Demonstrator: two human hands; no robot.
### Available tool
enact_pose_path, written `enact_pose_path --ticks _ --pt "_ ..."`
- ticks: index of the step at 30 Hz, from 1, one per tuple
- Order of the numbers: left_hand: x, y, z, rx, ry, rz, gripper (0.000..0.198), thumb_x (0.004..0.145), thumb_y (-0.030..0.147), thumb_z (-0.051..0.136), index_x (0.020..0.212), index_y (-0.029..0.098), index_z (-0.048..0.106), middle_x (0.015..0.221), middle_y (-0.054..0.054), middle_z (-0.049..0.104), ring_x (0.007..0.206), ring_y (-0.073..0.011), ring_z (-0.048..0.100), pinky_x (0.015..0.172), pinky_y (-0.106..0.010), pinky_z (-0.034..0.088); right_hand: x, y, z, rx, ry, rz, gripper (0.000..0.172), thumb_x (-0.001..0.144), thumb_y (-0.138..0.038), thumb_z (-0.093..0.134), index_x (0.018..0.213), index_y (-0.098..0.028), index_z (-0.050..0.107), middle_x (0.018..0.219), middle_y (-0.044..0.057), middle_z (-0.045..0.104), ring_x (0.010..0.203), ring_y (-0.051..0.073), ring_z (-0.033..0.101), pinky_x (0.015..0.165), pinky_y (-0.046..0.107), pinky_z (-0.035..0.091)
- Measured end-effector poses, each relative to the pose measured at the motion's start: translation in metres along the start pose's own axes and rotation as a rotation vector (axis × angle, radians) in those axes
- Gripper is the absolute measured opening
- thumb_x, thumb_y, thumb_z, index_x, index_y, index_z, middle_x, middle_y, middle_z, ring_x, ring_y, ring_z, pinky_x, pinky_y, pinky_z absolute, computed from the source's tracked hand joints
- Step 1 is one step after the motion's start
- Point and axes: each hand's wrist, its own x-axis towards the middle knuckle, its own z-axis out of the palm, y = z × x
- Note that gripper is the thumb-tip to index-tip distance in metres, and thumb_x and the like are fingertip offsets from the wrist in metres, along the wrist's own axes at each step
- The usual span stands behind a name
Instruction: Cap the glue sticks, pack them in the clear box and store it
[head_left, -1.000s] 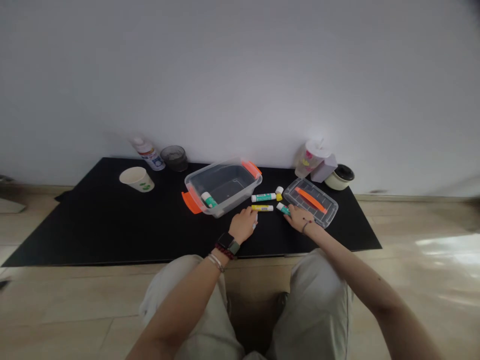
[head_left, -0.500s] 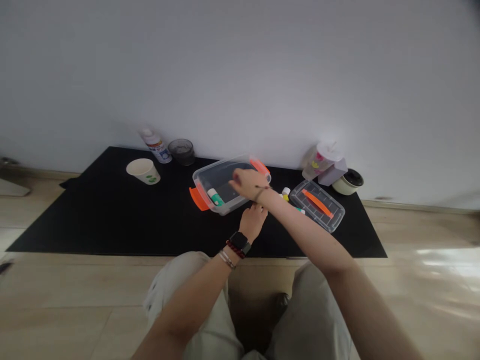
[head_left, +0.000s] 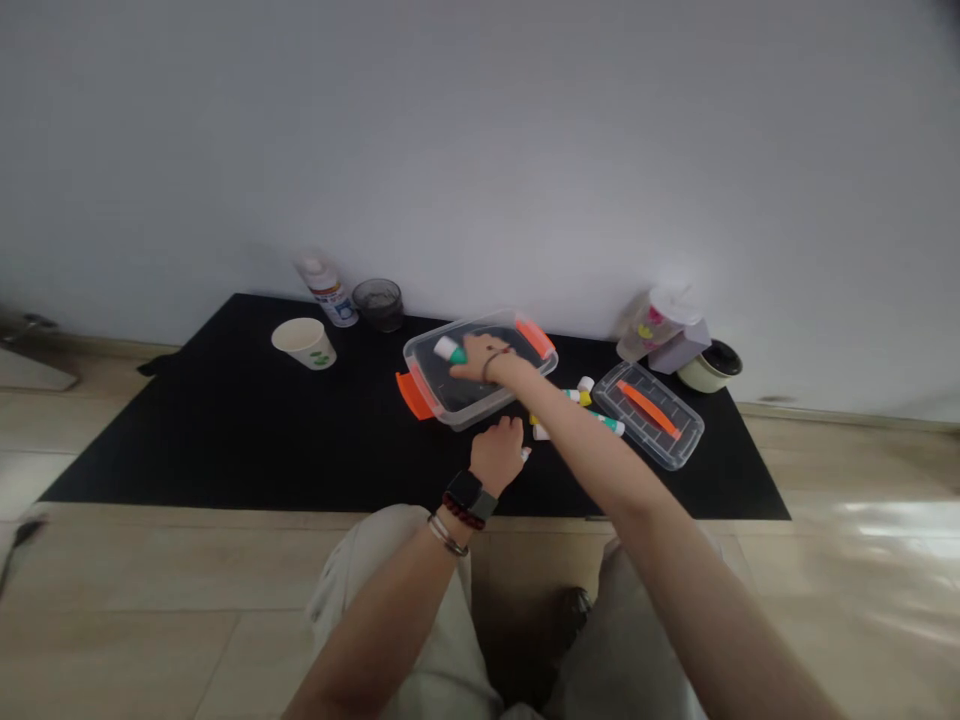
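The wood-look floor (head_left: 142,570) runs up to the wall, & on it lies my black mat (head_left: 165,450). Along the back: paper cup (head_left: 304,342), spray bottle (head_left: 327,296), dark glass tumbler (head_left: 379,305), plastic cup w/ straw (head_left: 657,322), lilac box (head_left: 681,347), dark-lidded tub (head_left: 711,366). Centre: clear plastic storage box (head_left: 459,407) w/ orange latches, its clear lid (head_left: 649,428) off to the right. Loose glue sticks (head_left: 592,412) lie between them, near my right forearm (round barrels, so they'd likely roll).

My right hand (head_left: 484,358) is over the box, fingers closed on a green-capped glue stick (head_left: 450,350), which sits at my fingertips above the box interior. It should be light, stiff, a bit slick, so I'd hold it by the barrel (no need to squeeze). My left hand (head_left: 496,455) is on the mat side, fingers curled, w/ a small white bit (head_left: 526,453) just beside it; can't tell if I'm holding that.
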Motion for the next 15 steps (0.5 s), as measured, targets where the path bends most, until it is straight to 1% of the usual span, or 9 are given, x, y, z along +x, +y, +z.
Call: enact_pose_path --ticks 1,3,5,6,8,10,12,13,15 --pt "-0.001 0.000 -0.001 0.025 -0.007 -0.007 0.033 0.095 0.032 0.053 0.121 0.013 0.056 0.118 -0.015 0.063 0.103 -0.0289 0.066 0.079 -0.035 0.053 -0.011 0.014 -0.009 -0.005 0.026 0.029 0.046 0.093 -0.039 0.057 0.129 -0.010 0.051 0.113 0.015 0.069 0.095 0.022 0.066 0.079 0.031 0.050" --pt "-0.001 0.001 -0.003 0.035 -0.002 -0.019 0.036 0.094 0.034 0.054 0.123 0.012 0.054 0.118 -0.015 0.061 0.101 -0.0286 0.067 0.078 -0.034 0.054 -0.044 0.046 -0.024 -0.031 0.164 0.133 0.046 0.093 -0.039 0.052 0.131 -0.012 0.047 0.107 0.014 0.071 0.091 0.025 0.066 0.074 0.031 0.048" --pt "-0.001 0.001 -0.004 0.007 0.066 -0.007 0.046 0.094 0.036 0.055 0.133 0.011 0.047 0.125 -0.017 0.058 0.105 -0.0286 0.065 0.080 -0.034 0.054 -0.087 0.077 -0.028 -0.090 0.209 0.244 0.046 0.094 -0.042 0.047 0.130 -0.013 0.048 0.100 0.014 0.072 0.087 0.027 0.067 0.071 0.032 0.046" --pt "0.000 0.002 -0.004 -0.015 0.123 0.024 0.054 0.094 0.036 0.055 0.139 0.011 0.041 0.131 -0.018 0.054 0.110 -0.0285 0.063 0.083 -0.034 0.054 -0.110 0.089 -0.025 -0.135 0.199 0.296 0.043 0.095 -0.042 0.046 0.127 -0.014 0.050 0.099 0.014 0.072 0.087 0.028 0.068 0.070 0.032 0.045" --pt "0.000 0.007 -0.003 -0.056 0.227 0.142 0.067 0.093 0.036 0.057 0.149 0.014 0.028 0.143 -0.019 0.045 0.123 -0.0282 0.056 0.093 -0.034 0.051 -0.149 0.103 -0.007 -0.219 0.038 0.370 0.036 0.092 -0.040 0.051 0.119 -0.018 0.056 0.099 0.014 0.073 0.089 0.029 0.069 0.069 0.033 0.045" --pt "-0.002 0.015 0.003 -0.062 0.242 0.300 0.068 0.092 0.034 0.058 0.150 0.019 0.026 0.149 -0.016 0.042 0.130 -0.0274 0.050 0.099 -0.035 0.048 -0.176 0.103 0.021 -0.253 -0.127 0.361 0.032 0.090 -0.035 0.055 0.118 -0.019 0.059 0.102 0.014 0.073 0.092 0.029 0.070 0.069 0.032 0.046" --pt "-0.006 0.026 0.011 -0.024 0.139 0.410 0.053 0.092 0.028 0.055 0.143 0.019 0.039 0.141 -0.014 0.051 0.125 -0.0269 0.055 0.098 -0.037 0.049 -0.190 0.092 0.050 -0.247 -0.219 0.291 0.029 0.090 -0.029 0.056 0.117 -0.018 0.060 0.103 0.014 0.074 0.093 0.029 0.071 0.070 0.033 0.047" --pt "-0.010 0.032 0.016 0.004 0.064 0.428 0.045 0.092 0.024 0.054 0.135 0.018 0.047 0.133 -0.014 0.058 0.119 -0.0270 0.059 0.094 -0.037 0.050 -0.195 0.085 0.061 -0.236 -0.240 0.250 0.028 0.089 -0.025 0.056 0.116 -0.017 0.061 0.103 0.014 0.074 0.094 0.029 0.072 0.070 0.033 0.048" --pt "-0.018 0.041 0.024 0.055 -0.066 0.390 0.033 0.089 0.018 0.052 0.121 0.016 0.055 0.114 -0.013 0.067 0.106 -0.0276 0.066 0.086 -0.038 0.053 -0.200 0.073 0.077 -0.215 -0.253 0.177 0.024 0.090 -0.020 0.053 0.112 -0.016 0.062 0.103 0.015 0.074 0.095 0.029 0.072 0.069 0.034 0.048"
